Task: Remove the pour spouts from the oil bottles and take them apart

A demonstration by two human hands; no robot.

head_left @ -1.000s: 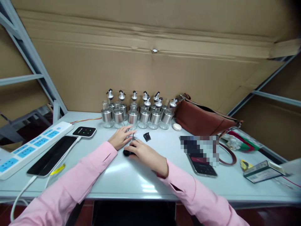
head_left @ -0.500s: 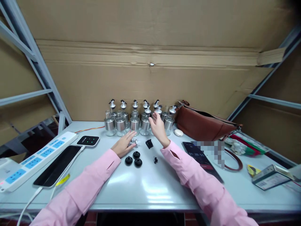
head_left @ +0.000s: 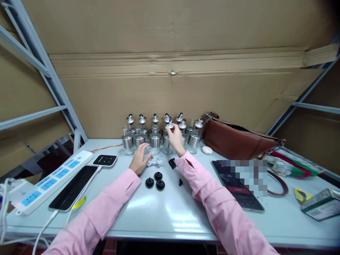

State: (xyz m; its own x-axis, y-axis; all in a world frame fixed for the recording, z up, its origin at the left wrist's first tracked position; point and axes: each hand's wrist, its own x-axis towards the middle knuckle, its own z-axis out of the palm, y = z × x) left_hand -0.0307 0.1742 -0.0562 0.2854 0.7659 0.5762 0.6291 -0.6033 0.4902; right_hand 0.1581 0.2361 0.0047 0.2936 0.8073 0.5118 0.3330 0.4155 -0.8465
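Observation:
Glass bottles with metal sleeves (head_left: 155, 141) stand in two rows at the back of the table, several of them topped with silver pour spouts (head_left: 198, 123). The fingers of my right hand (head_left: 176, 138) close around the silver pour spout (head_left: 170, 124) of a front-row bottle (head_left: 165, 142), partly covering it. My left hand (head_left: 139, 159) is open, fingers spread, just in front of the left bottles. Beside its thumb lie loose silver spout pieces (head_left: 155, 162). Nearer me are three black round stoppers (head_left: 158, 176), small black levers (head_left: 172, 163) and tiny black pieces (head_left: 180, 182).
At left lie a power strip (head_left: 57, 180), a charging phone (head_left: 74, 187) and a small white-edged device (head_left: 105, 160). At right are a brown handbag (head_left: 236, 141), a dark tablet-like screen (head_left: 241, 194), a white round case (head_left: 207, 150) and a small box (head_left: 322, 205).
My right hand has moved onto a front bottle's spout and closed its fingers there. My left hand has drawn slightly back from the loose spout pieces. The view has shifted a little.

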